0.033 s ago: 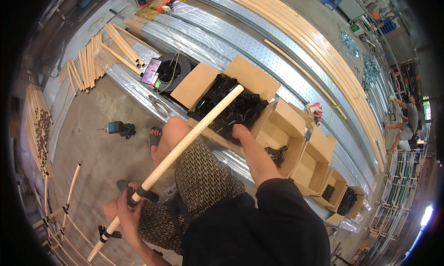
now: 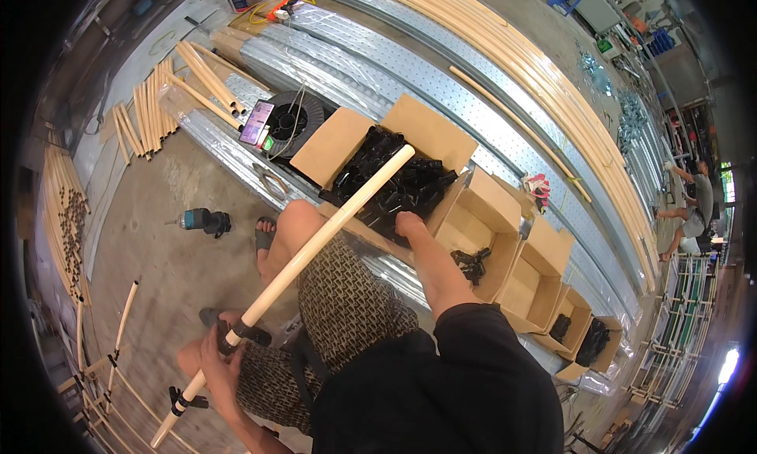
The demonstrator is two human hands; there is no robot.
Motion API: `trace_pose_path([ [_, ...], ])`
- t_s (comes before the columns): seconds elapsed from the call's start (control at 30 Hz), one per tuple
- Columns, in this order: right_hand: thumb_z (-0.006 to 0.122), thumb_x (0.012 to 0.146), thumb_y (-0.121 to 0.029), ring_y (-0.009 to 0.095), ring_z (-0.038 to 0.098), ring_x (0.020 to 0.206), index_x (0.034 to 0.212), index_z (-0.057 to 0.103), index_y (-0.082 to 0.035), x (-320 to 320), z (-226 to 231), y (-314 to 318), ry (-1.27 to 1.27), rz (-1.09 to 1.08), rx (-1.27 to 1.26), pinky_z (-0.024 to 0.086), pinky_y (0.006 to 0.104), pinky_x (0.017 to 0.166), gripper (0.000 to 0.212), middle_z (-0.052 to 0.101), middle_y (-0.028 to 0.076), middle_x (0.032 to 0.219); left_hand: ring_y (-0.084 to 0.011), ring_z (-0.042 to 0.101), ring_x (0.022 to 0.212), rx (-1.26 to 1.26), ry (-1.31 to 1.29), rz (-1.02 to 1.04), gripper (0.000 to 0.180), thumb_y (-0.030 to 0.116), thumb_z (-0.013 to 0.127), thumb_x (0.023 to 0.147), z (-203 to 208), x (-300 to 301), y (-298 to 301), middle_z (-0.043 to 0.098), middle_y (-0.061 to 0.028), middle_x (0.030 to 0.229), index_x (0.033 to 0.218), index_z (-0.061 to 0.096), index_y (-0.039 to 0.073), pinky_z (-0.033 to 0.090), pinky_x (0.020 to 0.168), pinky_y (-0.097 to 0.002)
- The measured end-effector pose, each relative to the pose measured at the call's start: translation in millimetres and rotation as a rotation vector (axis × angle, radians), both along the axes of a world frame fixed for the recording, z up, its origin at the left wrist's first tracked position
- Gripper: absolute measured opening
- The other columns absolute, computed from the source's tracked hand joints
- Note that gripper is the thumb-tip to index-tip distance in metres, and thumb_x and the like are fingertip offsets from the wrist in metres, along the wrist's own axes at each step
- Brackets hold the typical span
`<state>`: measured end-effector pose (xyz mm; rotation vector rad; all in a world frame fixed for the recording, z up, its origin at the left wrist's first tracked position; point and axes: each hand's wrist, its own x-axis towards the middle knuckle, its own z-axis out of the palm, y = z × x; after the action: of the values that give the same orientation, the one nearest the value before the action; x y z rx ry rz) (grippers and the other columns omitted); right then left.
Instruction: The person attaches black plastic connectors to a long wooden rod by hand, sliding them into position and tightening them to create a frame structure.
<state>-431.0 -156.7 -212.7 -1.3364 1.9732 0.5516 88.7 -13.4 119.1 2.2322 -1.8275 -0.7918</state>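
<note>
A long cream pipe (image 2: 315, 242) slants across my lap, its far end above an open cardboard box (image 2: 334, 145). My left hand (image 2: 221, 367) is closed round its lower part, by a black fitting (image 2: 246, 330) on the pipe. Below that hand, a second black fitting (image 2: 188, 400) sits near the pipe's lower end. The box holds a heap of black plastic fittings (image 2: 374, 174). My right hand (image 2: 407, 224) reaches into the near side of this box with its fingers curled; what they grip, if anything, is hidden.
More cardboard boxes (image 2: 527, 290) stand in a row at right, some holding black parts. A cordless drill (image 2: 205, 221) and pliers (image 2: 270, 180) lie at left. Long metal profiles (image 2: 371, 56) lie beyond the boxes. Another person (image 2: 694, 205) is at far right.
</note>
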Motion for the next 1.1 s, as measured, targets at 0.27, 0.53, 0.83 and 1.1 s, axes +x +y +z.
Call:
trace_pose_path([
  [0.27, 0.066, 0.089, -0.023, 0.032, 0.066, 0.117, 0.113, 0.074, -0.011, 21, -24, 3, 0.101, -0.072, -0.086, 0.053, 0.0489, 0.093, 0.028, 0.07, 0.012, 0.124, -0.0334, 0.055, 0.12, -0.217, -0.005, -0.204, 0.066, 0.007, 0.076, 0.082, -56, 54, 22, 0.056, -0.0214, 0.131, 0.141, 0.049, -0.002, 0.049, 0.097, -0.042],
  [0.53, 0.063, 0.092, -0.022, 0.03, 0.066, 0.111, 0.106, 0.076, -0.01, 28, 29, 15, 0.087, 0.114, -0.145, 0.054, 0.0472, 0.087, 0.024, 0.071, 0.015, 0.114, -0.0372, 0.066, 0.102, -0.391, -0.145, -0.356, 0.051, 0.031, 0.076, 0.089, 8, 3, -7, 0.067, -0.0247, 0.113, 0.126, 0.063, -0.002, 0.051, 0.09, -0.0491],
  [0.83, 0.077, 0.083, -0.029, 0.035, 0.062, 0.098, 0.109, 0.072, 0.0, 23, 239, 93, -0.352, -0.114, -0.864, 0.052, 0.0414, 0.083, 0.039, 0.064, 0.018, 0.101, -0.0254, 0.062, 0.108, -0.198, 0.604, -0.113, 0.045, 0.016, 0.068, 0.093, -68, -29, -15, 0.064, -0.0186, 0.12, 0.13, 0.057, -0.007, 0.053, 0.089, -0.0377],
  [1.1, 0.081, 0.08, -0.012, 0.03, 0.061, 0.098, 0.118, 0.068, -0.002, 127, 326, 118, -0.911, 0.071, -1.009, 0.051, 0.0375, 0.082, 0.041, 0.063, 0.015, 0.106, -0.0207, 0.061, 0.118, 0.141, 1.388, 0.051, 0.043, 0.012, 0.058, 0.102, -30, -187, -11, 0.063, -0.0178, 0.131, 0.138, 0.049, -0.01, 0.048, 0.102, -0.0326],
])
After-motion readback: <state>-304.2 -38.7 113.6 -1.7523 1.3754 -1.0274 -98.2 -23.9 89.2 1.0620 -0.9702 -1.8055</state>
